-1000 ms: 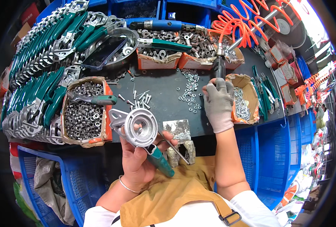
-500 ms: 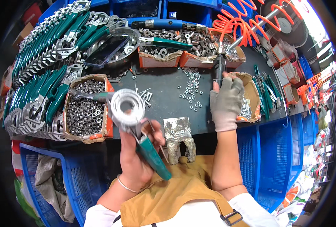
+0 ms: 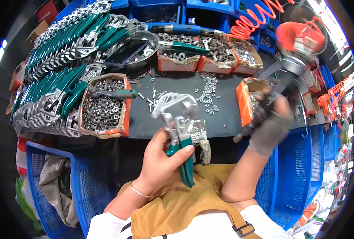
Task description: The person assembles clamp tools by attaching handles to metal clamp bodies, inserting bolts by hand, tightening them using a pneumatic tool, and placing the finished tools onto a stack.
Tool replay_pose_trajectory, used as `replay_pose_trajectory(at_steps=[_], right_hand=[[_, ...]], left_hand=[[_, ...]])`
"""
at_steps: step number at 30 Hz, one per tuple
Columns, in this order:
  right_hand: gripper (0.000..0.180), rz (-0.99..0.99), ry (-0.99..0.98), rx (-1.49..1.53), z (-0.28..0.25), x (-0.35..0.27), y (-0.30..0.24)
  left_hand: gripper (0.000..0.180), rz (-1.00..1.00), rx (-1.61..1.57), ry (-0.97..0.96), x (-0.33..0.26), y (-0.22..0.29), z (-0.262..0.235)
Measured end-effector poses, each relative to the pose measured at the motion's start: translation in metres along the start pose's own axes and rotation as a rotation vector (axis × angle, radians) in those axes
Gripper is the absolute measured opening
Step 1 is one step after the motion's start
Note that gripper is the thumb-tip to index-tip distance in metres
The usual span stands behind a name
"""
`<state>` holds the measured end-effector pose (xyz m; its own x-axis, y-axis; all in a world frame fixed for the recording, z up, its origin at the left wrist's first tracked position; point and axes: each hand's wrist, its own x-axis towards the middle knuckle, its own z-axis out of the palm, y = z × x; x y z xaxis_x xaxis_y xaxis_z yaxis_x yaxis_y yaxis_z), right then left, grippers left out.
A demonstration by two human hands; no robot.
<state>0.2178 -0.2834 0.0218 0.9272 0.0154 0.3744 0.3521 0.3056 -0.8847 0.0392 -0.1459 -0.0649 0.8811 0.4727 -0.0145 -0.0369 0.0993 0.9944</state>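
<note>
L hand gripping green-handled clamp tool above surface edge, gloved R hand closed on blurred black power tool, cardboard box w/ nuts, orange trays w/ bolts.

Four open orange cardboard boxes are seen: one of nuts lies left of the left hand, two stand beyond it, and one is set just left of the gloved right hand.

Dark workbench: nut boxes, loose nuts, green-handled tools.
</note>
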Motion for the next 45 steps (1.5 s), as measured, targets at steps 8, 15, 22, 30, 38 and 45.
replay_pose_trajectory(at_steps=[8, 15, 22, 30, 38, 45], right_hand=[[0.072, -0.213, -0.557, 0.731, -0.009, -0.046, -0.048], [0.052, -0.415, -0.637, 0.374, -0.003, -0.059, -0.042], [0.057, -0.399, -0.549, 0.262, 0.0, -0.072, -0.05], [0.06, -0.517, -0.481, 0.431, -0.012, -0.058, -0.057], [0.053, -0.358, -0.294, 0.323, -0.002, -0.04, -0.006], [0.048, -0.2, -0.312, 0.141, 0.01, -0.008, 0.081]], left_hand=[[0.041, 0.354, 0.501, 0.024, -0.002, 0.003, 0.02], [0.034, 0.257, 0.362, -0.048, -0.009, 0.02, 0.031], [0.034, 0.133, 0.237, -0.1, -0.01, 0.025, 0.035], [0.035, 0.13, 0.064, -0.075, -0.007, 0.008, 0.036], [0.043, -0.018, -0.113, 0.03, -0.008, -0.001, 0.022], [0.056, -0.181, -0.639, -0.124, -0.007, 0.016, 0.001]])
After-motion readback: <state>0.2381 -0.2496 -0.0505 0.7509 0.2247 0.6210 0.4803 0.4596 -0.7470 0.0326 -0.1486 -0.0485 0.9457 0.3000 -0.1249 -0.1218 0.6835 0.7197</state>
